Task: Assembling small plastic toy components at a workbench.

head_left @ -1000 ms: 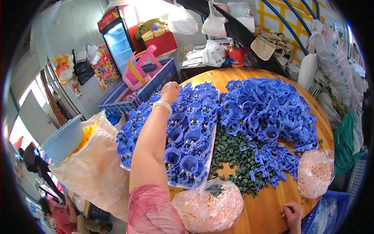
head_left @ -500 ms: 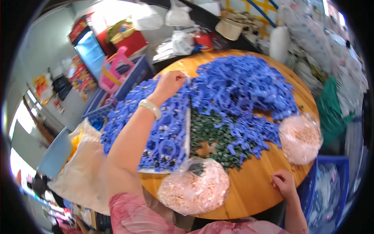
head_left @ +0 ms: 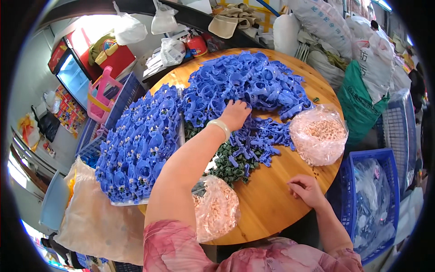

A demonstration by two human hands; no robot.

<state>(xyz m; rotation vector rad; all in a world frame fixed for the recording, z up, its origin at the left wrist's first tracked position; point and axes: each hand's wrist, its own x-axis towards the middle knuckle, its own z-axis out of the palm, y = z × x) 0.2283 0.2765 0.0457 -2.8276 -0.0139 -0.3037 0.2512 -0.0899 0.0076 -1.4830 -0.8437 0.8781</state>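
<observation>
My left hand (head_left: 235,115), with a pale bracelet at its wrist, is at the near edge of a heap of blue plastic parts (head_left: 253,77), some of them ring-shaped. Its fingers are curled, and what they hold, if anything, is hidden. Small slim blue pieces (head_left: 267,131) lie just right of that hand, and small dark green pieces (head_left: 229,163) lie nearer to me. Over the table's right side, my right hand (head_left: 306,190) has its fingers closed together; no object shows in them. To the left, blue assemblies (head_left: 140,140) cover a white-edged board in dense rows.
Clear bags of pale pink small pieces stand at the near edge (head_left: 216,211) and right side (head_left: 319,133) of the round wooden table (head_left: 267,204). A blue crate (head_left: 369,204) stands at right, a cream cloth (head_left: 97,217) at left, a green sack (head_left: 360,102) beyond the table.
My left hand has moved right and nearer, from above the board of blue assemblies to the heap of blue parts. The whole view has shifted. My right hand stays near the table's right edge.
</observation>
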